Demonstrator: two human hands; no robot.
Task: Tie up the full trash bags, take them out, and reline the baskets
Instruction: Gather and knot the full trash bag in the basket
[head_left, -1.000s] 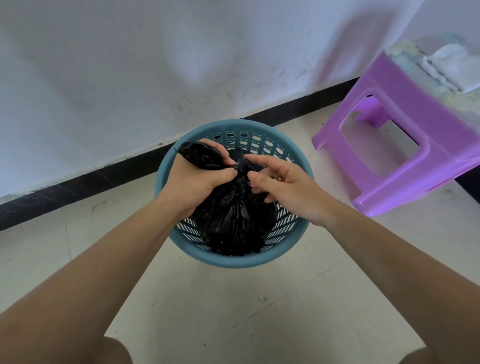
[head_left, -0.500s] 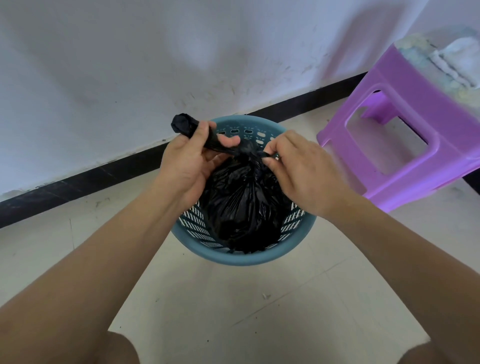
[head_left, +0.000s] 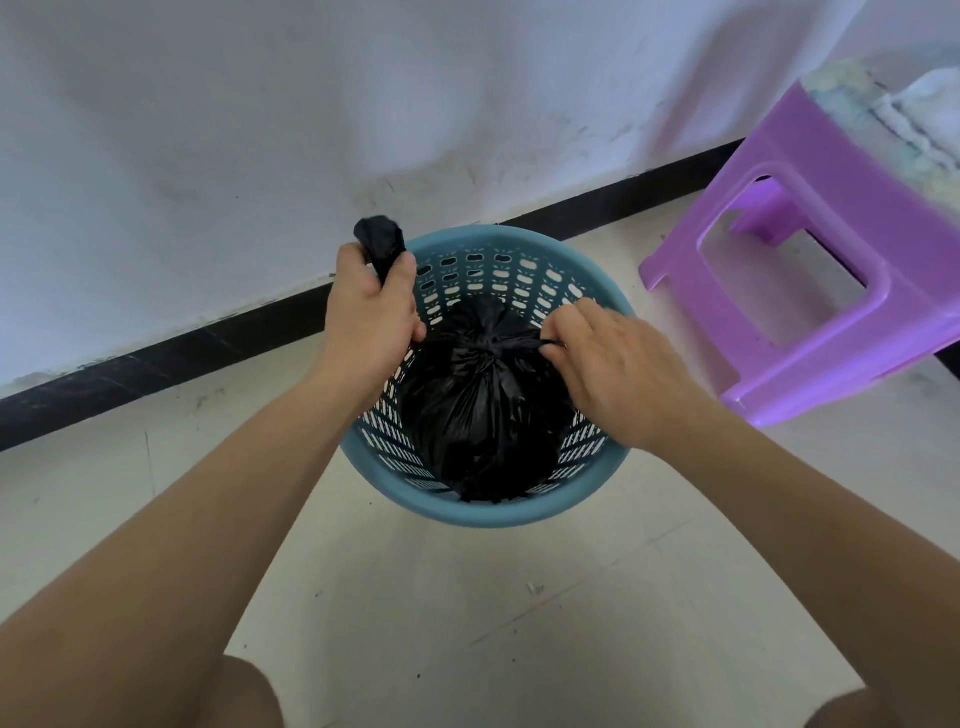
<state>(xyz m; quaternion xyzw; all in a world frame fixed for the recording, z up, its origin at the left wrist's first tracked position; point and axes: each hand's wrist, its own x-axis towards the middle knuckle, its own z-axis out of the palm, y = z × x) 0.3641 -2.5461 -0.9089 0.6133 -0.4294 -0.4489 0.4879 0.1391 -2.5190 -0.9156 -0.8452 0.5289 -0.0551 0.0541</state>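
A full black trash bag (head_left: 483, 410) sits inside a blue perforated basket (head_left: 483, 512) on the floor by the wall. Its neck is gathered into a knot near the middle. My left hand (head_left: 371, 322) grips one twisted end of the bag, which sticks up out of my fist over the basket's far left rim. My right hand (head_left: 618, 369) pinches the other thin end of the bag at the right side of the knot, and the strand runs taut between knot and fingers.
A purple plastic stool (head_left: 821, 254) stands to the right of the basket, with a pale cloth (head_left: 914, 114) on its seat. A white wall with a black skirting strip (head_left: 171, 358) runs behind. Pale floor tiles (head_left: 467, 623) lie in front.
My hands have drawn apart, left hand up and left, right hand to the right, pulling the bag's two ends outward. The knot has tightened and the bag sits lower in the basket.
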